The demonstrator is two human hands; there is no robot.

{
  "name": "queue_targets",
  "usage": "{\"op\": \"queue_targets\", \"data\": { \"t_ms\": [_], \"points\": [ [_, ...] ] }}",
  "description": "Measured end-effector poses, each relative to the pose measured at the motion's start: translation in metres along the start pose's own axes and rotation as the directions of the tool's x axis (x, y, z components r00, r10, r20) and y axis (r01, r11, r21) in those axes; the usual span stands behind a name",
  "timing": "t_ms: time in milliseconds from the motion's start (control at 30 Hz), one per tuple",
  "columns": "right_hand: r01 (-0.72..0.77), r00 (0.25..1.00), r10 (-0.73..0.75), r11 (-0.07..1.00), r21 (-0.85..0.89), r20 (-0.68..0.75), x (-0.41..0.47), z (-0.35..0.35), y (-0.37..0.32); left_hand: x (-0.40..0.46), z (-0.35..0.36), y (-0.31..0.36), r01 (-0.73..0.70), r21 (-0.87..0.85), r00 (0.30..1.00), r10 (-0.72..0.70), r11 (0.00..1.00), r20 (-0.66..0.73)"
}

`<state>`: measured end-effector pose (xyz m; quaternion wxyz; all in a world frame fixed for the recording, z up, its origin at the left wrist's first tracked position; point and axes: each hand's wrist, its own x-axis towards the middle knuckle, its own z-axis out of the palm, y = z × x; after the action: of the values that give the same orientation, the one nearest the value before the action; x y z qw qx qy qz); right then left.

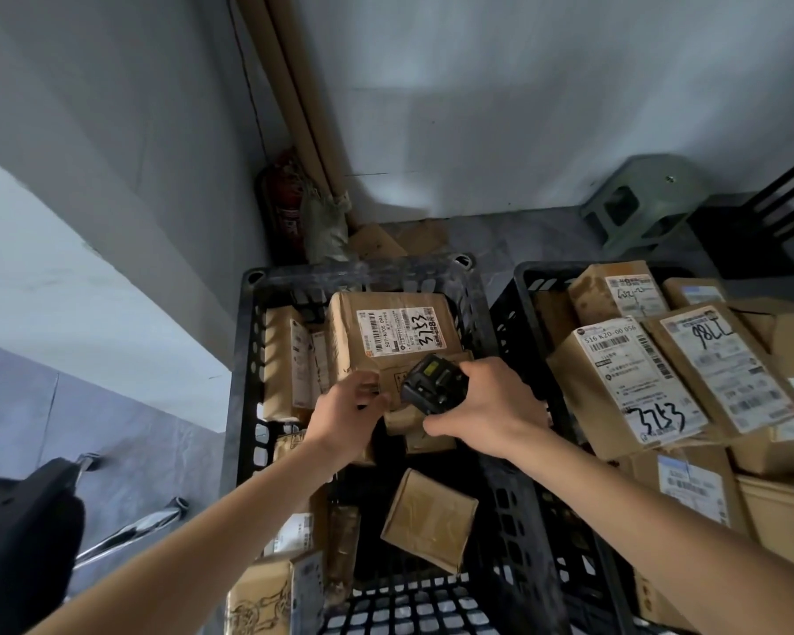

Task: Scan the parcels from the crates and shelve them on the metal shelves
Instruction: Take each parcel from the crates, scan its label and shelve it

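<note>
A: We are reaching into the left black slatted plastic crate (267,359), our right hand (487,405) wrapped around the small black handheld scanner (434,382) with its yellow window facing up. Our left hand (344,407) is pinching the near edge of a small brown cardboard parcel (402,421) lying mid-crate, just below the large taped brown parcel marked 3753 (386,336).

B: How are we judging it will handle?

A: We are guessing it is light and stiff, a plain box. The glossy tape may be making it a little slippery, so we are favouring the edges and corners over the flat faces.

B: And the label?

A: We cannot tell where it is sitting; the scanner and our fingers are hiding most of the top.

B: What else are we seeing?

A: The right black plastic crate (523,286) is standing just beside, piled with labelled brown cartons (624,382). A green plastic stool (642,199) is sitting by the far wall, and a red fire extinguisher (285,199) is leaning in the far corner. The metal shelves are not clearly showing.
</note>
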<state>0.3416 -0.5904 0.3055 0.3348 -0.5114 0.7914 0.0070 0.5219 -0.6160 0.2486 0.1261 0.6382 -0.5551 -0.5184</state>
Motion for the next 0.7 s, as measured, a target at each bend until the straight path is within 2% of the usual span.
{"op": "queue_targets", "data": {
  "t_ms": [133, 367, 533, 700],
  "points": [
    [-0.006, 1.000, 0.006, 1.000, 0.000, -0.003, 0.000, -0.007, 0.004, 0.001, -0.005, -0.006, 0.046, -0.015, 0.998, -0.047, 0.999, -0.034],
    [-0.021, 1.000, 0.020, 0.998, 0.057, 0.017, 0.000, -0.012, 0.007, -0.007, -0.005, -0.004, 0.156, -0.249, 0.988, -0.154, 0.956, 0.028],
    [-0.037, 0.998, 0.028, 0.980, 0.198, 0.047, -0.014, -0.016, 0.015, -0.025, -0.009, 0.000, 0.154, -0.355, 0.987, -0.163, 0.922, 0.007],
    [-0.022, 1.000, 0.019, 0.969, 0.246, 0.017, -0.041, -0.025, 0.018, -0.056, -0.013, 0.013, 0.125, -0.432, 0.987, -0.157, 0.893, -0.038]
  ]
}}
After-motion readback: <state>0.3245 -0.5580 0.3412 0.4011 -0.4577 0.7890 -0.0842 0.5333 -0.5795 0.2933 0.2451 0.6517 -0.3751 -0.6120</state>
